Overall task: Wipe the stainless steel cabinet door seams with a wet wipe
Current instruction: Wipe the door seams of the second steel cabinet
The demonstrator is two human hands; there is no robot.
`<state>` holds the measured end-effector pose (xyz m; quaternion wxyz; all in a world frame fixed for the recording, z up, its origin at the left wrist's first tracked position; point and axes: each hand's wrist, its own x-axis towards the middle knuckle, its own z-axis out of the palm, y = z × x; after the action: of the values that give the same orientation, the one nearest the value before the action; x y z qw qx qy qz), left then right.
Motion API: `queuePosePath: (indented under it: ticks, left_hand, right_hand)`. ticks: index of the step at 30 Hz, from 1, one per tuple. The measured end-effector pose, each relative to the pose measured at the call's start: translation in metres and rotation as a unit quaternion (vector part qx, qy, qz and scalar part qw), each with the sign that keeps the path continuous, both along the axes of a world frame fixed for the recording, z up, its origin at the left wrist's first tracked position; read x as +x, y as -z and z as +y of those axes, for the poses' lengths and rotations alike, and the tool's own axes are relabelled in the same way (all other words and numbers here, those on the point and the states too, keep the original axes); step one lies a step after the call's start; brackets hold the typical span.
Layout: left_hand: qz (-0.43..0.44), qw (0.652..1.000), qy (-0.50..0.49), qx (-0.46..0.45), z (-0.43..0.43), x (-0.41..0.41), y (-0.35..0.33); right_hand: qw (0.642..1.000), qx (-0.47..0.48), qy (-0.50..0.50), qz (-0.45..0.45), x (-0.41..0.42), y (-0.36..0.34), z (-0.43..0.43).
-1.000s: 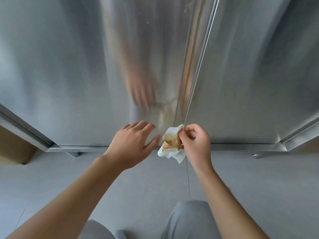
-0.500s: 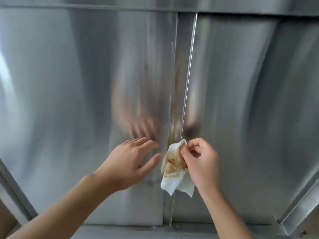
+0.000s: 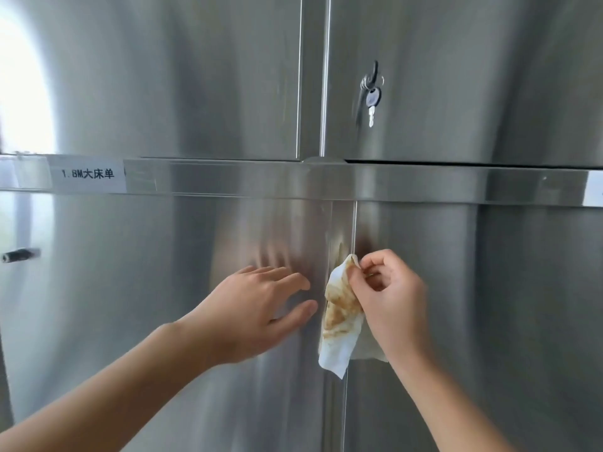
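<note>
Wet wipe (image 3: pixel 341 309), brown-stained, is pinched by the right hand (image 3: pixel 393 301) against the vertical seam (image 3: pixel 354 223); at nine o'clock, the left hand (image 3: pixel 257 308) spreads straight fingers, apparently steadying the door (image 3: pixel 130 321).

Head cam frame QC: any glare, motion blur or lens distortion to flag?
Head view: blown-out glare on the left edge of the upper-left stainless steel door; the small silver key is ghosted by motion blur; the white printed label is legible; the left hand, right hand and brown-stained white wet wipe look sharp; the horizontal steel rail slopes down rightward, not level.
</note>
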<state>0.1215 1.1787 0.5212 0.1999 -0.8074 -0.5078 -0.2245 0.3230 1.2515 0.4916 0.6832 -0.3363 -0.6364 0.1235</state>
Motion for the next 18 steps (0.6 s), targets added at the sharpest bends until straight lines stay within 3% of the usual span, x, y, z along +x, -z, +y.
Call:
queuePosePath:
  ticks: [4,7,11,18]
  left_hand:
    - [0.030,0.999,-0.008,0.020,-0.003,-0.007,-0.020]
    - [0.053,0.998,-0.021,0.030,-0.004,-0.013,-0.026]
    - [0.058,0.997,-0.026,0.038,-0.005,-0.019,-0.027]
    - [0.055,0.998,-0.015,0.036,-0.005,-0.018,-0.003]
  right_hand:
    - [0.991,0.103,0.059,-0.069,0.000,-0.031,0.008]
    - [0.960,0.191,0.132,-0.158,0.001,-0.048,0.018]
    - [0.922,0.204,0.229,-0.236,-0.001,-0.044,0.033]
    - [0.899,0.242,0.230,-0.282,0.002,0.016,0.033]
